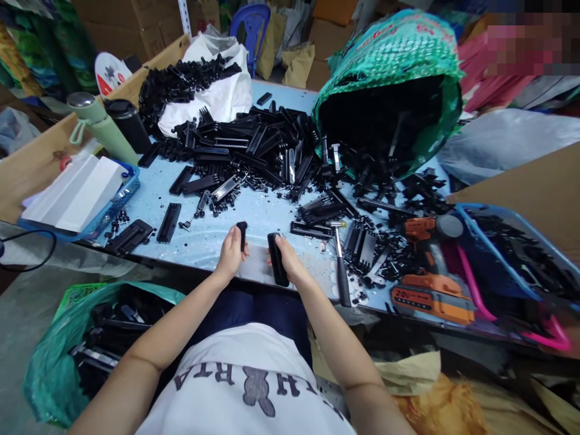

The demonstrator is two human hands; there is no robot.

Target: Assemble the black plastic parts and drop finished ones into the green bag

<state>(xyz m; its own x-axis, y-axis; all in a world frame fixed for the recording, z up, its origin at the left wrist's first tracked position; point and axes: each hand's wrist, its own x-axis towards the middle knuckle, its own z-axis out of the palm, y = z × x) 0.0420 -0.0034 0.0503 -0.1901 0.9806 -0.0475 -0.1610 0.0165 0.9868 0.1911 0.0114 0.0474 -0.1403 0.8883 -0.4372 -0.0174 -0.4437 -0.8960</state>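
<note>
Near the table's front edge, my left hand (232, 251) grips a small black plastic part (242, 234) that pokes up between thumb and fingers. A longer, flat black plastic piece (277, 260) stands on end in my right hand (287, 257), the thumb laid along its side. The two held parts are apart. To the right of my right hand lies a hammer (341, 266) with a dark handle. Beyond my hands a heap of black plastic pieces (254, 142) covers the table, with small pins and screws scattered before it.
A green woven sack (389, 60) spills black parts at the back right. An orange cordless drill (432, 290) lies beside a blue basket (493, 220). Left are a green bottle (102, 127), a black tumbler (127, 124) and a blue tray (81, 232). A green bag (40, 368) of parts stands below.
</note>
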